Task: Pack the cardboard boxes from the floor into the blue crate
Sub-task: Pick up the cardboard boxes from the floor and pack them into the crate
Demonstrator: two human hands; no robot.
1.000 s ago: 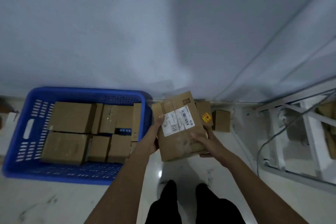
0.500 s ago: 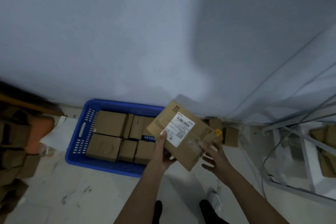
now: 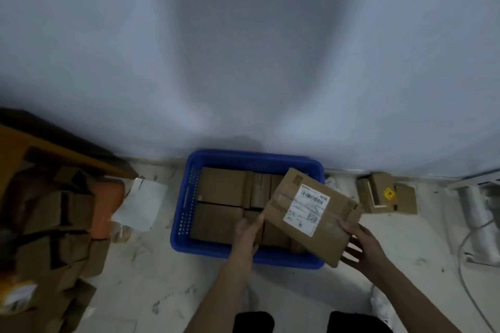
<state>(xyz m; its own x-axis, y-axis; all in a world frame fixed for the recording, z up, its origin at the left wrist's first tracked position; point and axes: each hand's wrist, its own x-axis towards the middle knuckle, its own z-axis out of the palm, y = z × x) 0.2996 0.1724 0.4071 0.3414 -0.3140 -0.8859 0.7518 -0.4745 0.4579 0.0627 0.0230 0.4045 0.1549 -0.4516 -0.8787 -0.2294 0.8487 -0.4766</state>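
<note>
A person holds a flat cardboard box (image 3: pixel 313 216) with both hands over the right part of the blue crate (image 3: pixel 189 197). The box is tilted, and its right end sticks out past the right wall of the crate. On top of the box is a white label (image 3: pixel 307 209) with black bar lines.

The left hand (image 3: pixel 247 232) grips the left edge of the box, with the thumb up against that edge. The right hand (image 3: pixel 364 246) grasps the lower right corner, with the thumb on top and the fingers spread under it.

The blue crate sits on the pale floor (image 3: pixel 151 278), right up against the grey wall (image 3: pixel 243 48). Inside it are more brown boxes (image 3: pixel 220 205), packed close together. They fill most of the bottom.

To the right of the crate, on the floor by the wall, are a few small boxes (image 3: pixel 384 193). One has a yellow sticker (image 3: pixel 388 193) with a red mark on it.

To the left of the crate lies a white bag or sheet (image 3: pixel 142 205); it is too blurry to tell which. Further left is a big pile of brown boxes (image 3: pixel 54 224) with something orange (image 3: pixel 108 205) in it.

At the far right is a white frame (image 3: pixel 473 197), and a thin cable (image 3: pixel 465 278) runs across the floor. At the bottom, the person's dark trousers (image 3: pixel 254 322) show.
</note>
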